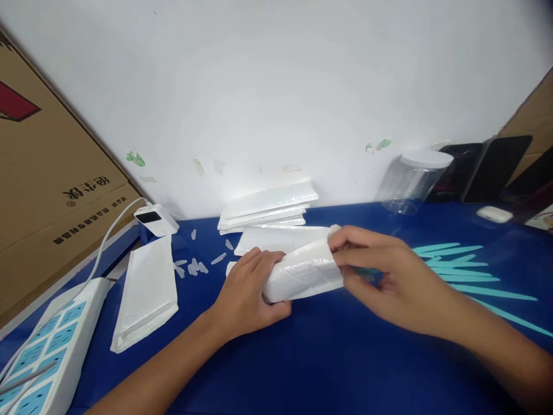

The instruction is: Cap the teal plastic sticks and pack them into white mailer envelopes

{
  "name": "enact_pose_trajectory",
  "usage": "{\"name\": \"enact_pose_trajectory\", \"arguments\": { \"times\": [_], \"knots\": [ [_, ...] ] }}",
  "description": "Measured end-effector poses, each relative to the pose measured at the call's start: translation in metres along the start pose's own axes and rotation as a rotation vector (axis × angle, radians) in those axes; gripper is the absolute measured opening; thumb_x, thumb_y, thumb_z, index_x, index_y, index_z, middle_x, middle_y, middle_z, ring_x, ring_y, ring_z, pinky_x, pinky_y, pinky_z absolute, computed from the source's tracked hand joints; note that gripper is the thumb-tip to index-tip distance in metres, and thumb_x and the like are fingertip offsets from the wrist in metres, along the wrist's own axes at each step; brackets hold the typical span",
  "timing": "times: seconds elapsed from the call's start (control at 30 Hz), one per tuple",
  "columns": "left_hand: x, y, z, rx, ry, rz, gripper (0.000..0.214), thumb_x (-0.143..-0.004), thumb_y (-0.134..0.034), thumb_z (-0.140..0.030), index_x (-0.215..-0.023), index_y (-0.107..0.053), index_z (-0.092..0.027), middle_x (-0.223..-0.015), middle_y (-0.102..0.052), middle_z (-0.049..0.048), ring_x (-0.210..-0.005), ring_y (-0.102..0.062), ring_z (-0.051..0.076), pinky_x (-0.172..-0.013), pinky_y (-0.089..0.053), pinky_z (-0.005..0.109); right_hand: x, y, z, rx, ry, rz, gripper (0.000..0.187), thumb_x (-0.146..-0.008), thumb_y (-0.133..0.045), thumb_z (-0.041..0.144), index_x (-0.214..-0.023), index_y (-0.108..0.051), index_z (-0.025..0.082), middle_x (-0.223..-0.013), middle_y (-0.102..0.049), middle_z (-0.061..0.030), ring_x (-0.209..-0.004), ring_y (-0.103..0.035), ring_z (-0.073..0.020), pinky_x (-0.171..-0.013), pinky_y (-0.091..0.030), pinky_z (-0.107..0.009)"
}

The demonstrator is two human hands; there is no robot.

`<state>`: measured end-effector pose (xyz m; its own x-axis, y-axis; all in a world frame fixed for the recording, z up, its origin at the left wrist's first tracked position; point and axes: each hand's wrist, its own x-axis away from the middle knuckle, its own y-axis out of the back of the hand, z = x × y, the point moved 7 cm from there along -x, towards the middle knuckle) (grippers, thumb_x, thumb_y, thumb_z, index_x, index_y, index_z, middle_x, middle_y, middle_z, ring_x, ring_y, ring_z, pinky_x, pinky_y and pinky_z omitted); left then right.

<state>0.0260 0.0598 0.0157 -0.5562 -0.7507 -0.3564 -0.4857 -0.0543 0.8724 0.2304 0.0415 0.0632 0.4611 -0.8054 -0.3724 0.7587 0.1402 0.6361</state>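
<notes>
A white padded envelope with a shiny plastic skin is held between my hands above the blue tabletop. My left hand is wrapped round its left end, thumb underneath. The fingers of my right hand are pinched at its right end; whatever lies behind the fingertips there is hidden. Behind it another white envelope lies flat, partly covered. A stack of similar envelopes rests against the wall. To the left lies one more envelope, its flap end facing me.
Teal strips are fanned out at right. Small translucent scraps lie at left. A power strip and a white charger stand by a cardboard box. A clear lidded jar and a dark phone stand at back right.
</notes>
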Motion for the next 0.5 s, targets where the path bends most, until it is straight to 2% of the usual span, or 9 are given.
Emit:
{"name": "enact_pose_trajectory", "arguments": {
  "times": [0.1,0.2,0.3,0.37,0.4,0.43,0.5],
  "knots": [
    [0.001,0.002,-0.002,0.020,-0.012,-0.034,0.062,-0.074,-0.076,-0.031,-0.132,-0.054,-0.024,-0.113,-0.071,0.0075,-0.099,-0.064,0.030,-0.083,-0.054,0.044,-0.001,0.008,-0.001,-0.044,0.006,-0.095,0.018,-0.098,-0.062,0.022,-0.090,-0.078,0.025,-0.104,-0.071,-0.0084,-0.084,-0.066,-0.0228,-0.058,-0.049,-0.033],
    [0.003,0.006,-0.001,0.049,0.016,-0.116,0.063,-0.074,-0.077,-0.030,-0.132,-0.052,-0.024,-0.116,-0.070,0.0069,-0.099,-0.066,0.028,-0.081,-0.054,0.041,0.001,0.016,0.001,-0.095,0.011,-0.278,0.016,-0.101,-0.064,0.025,-0.096,-0.078,0.028,-0.110,-0.074,-0.0089,-0.102,-0.070,-0.0282,-0.078,-0.057,-0.039],
    [0.007,0.019,0.004,0.062,0.093,-0.304,0.064,-0.073,-0.081,-0.029,-0.130,-0.053,-0.025,-0.114,-0.069,0.0048,-0.096,-0.068,0.026,-0.082,-0.054,0.039,0.011,0.032,0.013,-0.038,0.122,-0.578,0.015,-0.099,-0.068,0.025,-0.110,-0.077,0.030,-0.122,-0.071,-0.0106,-0.117,-0.067,-0.0332,-0.099,-0.055,-0.051],
    [0.011,0.030,0.009,0.112,0.180,-0.458,0.064,-0.073,-0.083,-0.029,-0.129,-0.053,-0.025,-0.112,-0.068,0.0034,-0.094,-0.068,0.024,-0.080,-0.054,0.036,0.020,0.040,0.021,0.018,0.210,-0.745,0.022,-0.097,-0.071,0.025,-0.118,-0.075,0.029,-0.121,-0.071,-0.0108,-0.117,-0.066,-0.0335,-0.102,-0.053,-0.054],
    [0.013,0.035,0.012,0.157,0.221,-0.530,0.063,-0.075,-0.084,-0.030,-0.129,-0.052,-0.025,-0.111,-0.068,0.0032,-0.093,-0.067,0.023,-0.079,-0.054,0.035,0.021,0.040,0.023,0.036,0.225,-0.751,0.021,-0.097,-0.071,0.024,-0.118,-0.074,0.028,-0.115,-0.072,-0.0100,-0.111,-0.068,-0.0314,-0.097,-0.055,-0.051],
    [0.015,0.038,0.013,0.210,0.252,-0.596,0.062,-0.078,-0.083,-0.032,-0.130,-0.051,-0.024,-0.111,-0.067,0.0034,-0.094,-0.067,0.023,-0.079,-0.054,0.034,0.020,0.036,0.023,0.047,0.217,-0.700,0.018,-0.097,-0.072,0.025,-0.115,-0.074,0.028,-0.108,-0.072,-0.0084,-0.102,-0.069,-0.0281,-0.090,-0.058,-0.046],
    [0.017,0.042,0.011,0.309,0.278,-0.692,0.058,-0.084,-0.082,-0.036,-0.130,-0.050,-0.023,-0.113,-0.065,0.0045,-0.097,-0.066,0.022,-0.079,-0.055,0.033,0.011,0.018,0.018,0.042,0.167,-0.477,0.013,-0.098,-0.073,0.028,-0.112,-0.074,0.026,-0.096,-0.072,-0.0048,-0.084,-0.068,-0.0204,-0.072,-0.058,-0.035]
  ]
}}
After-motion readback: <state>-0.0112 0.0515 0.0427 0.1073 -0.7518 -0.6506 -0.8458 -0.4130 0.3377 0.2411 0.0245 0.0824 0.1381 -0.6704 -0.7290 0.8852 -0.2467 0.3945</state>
